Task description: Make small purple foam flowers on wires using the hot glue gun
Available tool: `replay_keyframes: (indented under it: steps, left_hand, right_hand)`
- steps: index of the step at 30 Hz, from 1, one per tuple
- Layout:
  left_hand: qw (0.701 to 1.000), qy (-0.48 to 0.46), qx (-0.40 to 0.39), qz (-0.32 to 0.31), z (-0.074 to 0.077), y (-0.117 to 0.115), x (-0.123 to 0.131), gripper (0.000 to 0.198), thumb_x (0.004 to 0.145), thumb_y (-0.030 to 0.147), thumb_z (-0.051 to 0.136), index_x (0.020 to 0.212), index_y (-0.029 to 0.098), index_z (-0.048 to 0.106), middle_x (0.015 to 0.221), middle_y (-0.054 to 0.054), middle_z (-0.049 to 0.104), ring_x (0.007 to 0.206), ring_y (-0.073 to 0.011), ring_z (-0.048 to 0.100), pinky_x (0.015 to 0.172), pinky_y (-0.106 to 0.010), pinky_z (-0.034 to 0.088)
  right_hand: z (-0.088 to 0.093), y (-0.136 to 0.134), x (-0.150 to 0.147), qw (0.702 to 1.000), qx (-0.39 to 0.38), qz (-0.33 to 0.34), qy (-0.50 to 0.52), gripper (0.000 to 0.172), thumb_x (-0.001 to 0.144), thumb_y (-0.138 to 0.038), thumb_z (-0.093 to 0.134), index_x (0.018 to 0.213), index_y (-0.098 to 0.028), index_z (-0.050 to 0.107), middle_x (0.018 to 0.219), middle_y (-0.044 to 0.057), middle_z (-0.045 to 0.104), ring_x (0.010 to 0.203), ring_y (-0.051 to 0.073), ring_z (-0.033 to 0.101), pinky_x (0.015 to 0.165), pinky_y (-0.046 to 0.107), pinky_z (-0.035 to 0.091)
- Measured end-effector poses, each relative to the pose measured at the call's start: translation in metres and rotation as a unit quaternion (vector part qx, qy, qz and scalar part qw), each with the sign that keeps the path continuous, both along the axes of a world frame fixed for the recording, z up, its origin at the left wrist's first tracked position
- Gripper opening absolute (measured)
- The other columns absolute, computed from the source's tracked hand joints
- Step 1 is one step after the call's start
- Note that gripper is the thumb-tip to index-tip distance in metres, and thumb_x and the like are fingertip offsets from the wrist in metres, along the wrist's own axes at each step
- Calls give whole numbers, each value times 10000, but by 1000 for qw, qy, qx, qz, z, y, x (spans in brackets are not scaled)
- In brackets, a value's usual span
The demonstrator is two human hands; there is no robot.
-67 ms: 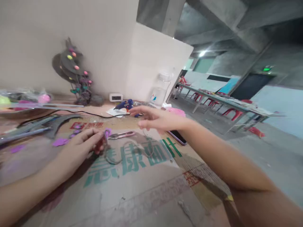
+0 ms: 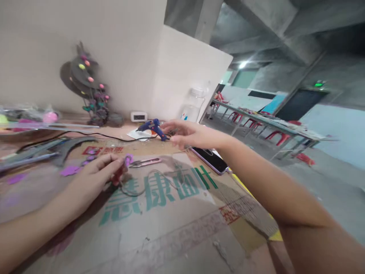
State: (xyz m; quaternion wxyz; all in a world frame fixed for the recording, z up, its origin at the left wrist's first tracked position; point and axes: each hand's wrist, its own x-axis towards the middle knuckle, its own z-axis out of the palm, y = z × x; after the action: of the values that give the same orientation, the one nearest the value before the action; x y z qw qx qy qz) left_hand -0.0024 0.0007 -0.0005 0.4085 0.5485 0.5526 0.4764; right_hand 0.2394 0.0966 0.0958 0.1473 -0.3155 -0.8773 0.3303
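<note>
My left hand [image 2: 107, 169] pinches a small purple piece [image 2: 129, 160] between thumb and fingertips. From beneath that hand a thin grey cord [image 2: 134, 195] curls across the printed cardboard [image 2: 171, 228]. Thread snips [image 2: 146, 163] with a pink handle lie just right of the purple piece. My right hand [image 2: 194, 134] hovers at the back of the cardboard with its thumb and fingers apart, nothing visible in it. Left of its fingertips rests a blue glue gun [image 2: 154, 126], over a white scrap [image 2: 139, 134]. Whether the fingers touch the gun's cable is hard to see.
A phone [image 2: 211, 160] with a cable plugged in lies under my right forearm. Behind stand a small digital clock [image 2: 138, 116], a clear bottle [image 2: 191, 104] and a grey crescent decoration [image 2: 85, 76] with pompoms. Purple cutouts [image 2: 70, 170] and a black cord [image 2: 114, 139] are at left.
My right hand has shifted slightly right and up, away from the glue gun, uncovering more of it and of the phone. My left hand stays nearly still, holding the purple piece.
</note>
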Motion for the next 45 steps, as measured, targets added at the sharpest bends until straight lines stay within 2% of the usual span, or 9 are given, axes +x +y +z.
replay_keyframes:
  steps: [5, 12, 17, 23, 29, 32, 37, 40, 45]
  left_hand:
    - [999, 20, -11, -44, -4, 1, -4, 323, 826, 455, 471, 641, 193, 512, 579, 39, 481, 553, -116, 434, 532, -206, 335]
    - [999, 2, -25, -40, -4, 1, -4, 286, 819, 409, 483, 641, 185, 492, 586, 43, 477, 565, -112, 428, 545, -202, 334]
    - [999, 3, -21, -26, -2, 1, -3, 264, 815, 389, 502, 651, 182, 504, 588, 40, 481, 596, -119, 463, 571, -208, 350]
    - [999, -15, -12, -49, 1, 1, 0, 267, 825, 378, 475, 646, 180, 476, 573, 40, 465, 548, -111, 433, 537, -217, 338]
    - [997, -20, 6, -68, -4, 4, -3, 288, 835, 397, 478, 660, 169, 497, 564, 42, 458, 538, -103, 430, 540, -220, 342]
    - [997, -24, 15, -77, -9, 6, -4, 292, 833, 395, 495, 667, 157, 528, 561, 40, 472, 528, -95, 444, 536, -216, 352]
    - [994, -60, -7, -89, -11, 7, -4, 263, 844, 387, 494, 738, 149, 532, 692, -17, 629, 518, -80, 505, 505, -201, 371]
    - [992, -72, -42, -96, -8, 5, -3, 249, 837, 392, 500, 752, 159, 488, 707, -22, 656, 456, -71, 511, 444, -187, 362]
    - [992, -65, -36, -98, -8, 4, -4, 273, 836, 442, 492, 770, 177, 474, 452, 72, 511, 340, -54, 413, 371, -154, 297]
  right_hand:
    - [1, 32, 5, 982, 79, -160, 60, 184, 702, -37, 570, 835, -162, 595, 742, -14, 572, 616, 89, 519, 569, 220, 414]
    - [12, 52, -5, 977, 133, -165, 40, 189, 672, 24, 550, 734, -148, 596, 622, -31, 500, 565, 79, 465, 536, 210, 362]
    - [20, 50, -11, 959, 171, -191, 118, 192, 686, 18, 497, 749, -150, 568, 605, -34, 447, 557, 79, 427, 532, 206, 346]
    - [-4, 58, -16, 958, 201, -206, -9, 179, 706, -54, 476, 798, -149, 597, 588, -32, 470, 525, 88, 417, 512, 209, 304]
    - [-36, 77, -11, 936, 230, -258, -72, 244, 817, -311, 502, 742, -134, 653, 648, 55, 627, 609, 154, 536, 609, 255, 388]
    - [-61, 84, -17, 939, 223, -256, -59, 308, 797, -388, 553, 943, -141, 666, 835, 86, 689, 727, 191, 604, 696, 281, 435]
    - [-101, 90, -37, 952, 188, -241, -12, 608, 767, -376, 610, 1307, -141, 456, 1214, 113, 600, 1018, 209, 602, 870, 303, 450]
    - [-113, 92, -44, 955, 169, -245, 11, 592, 778, -319, 596, 1313, -113, 446, 1248, 126, 577, 1066, 205, 587, 922, 312, 436]
    - [-118, 94, -46, 949, 166, -262, 50, 441, 762, -187, 566, 1197, -114, 546, 1181, 122, 620, 1053, 213, 586, 947, 349, 416]
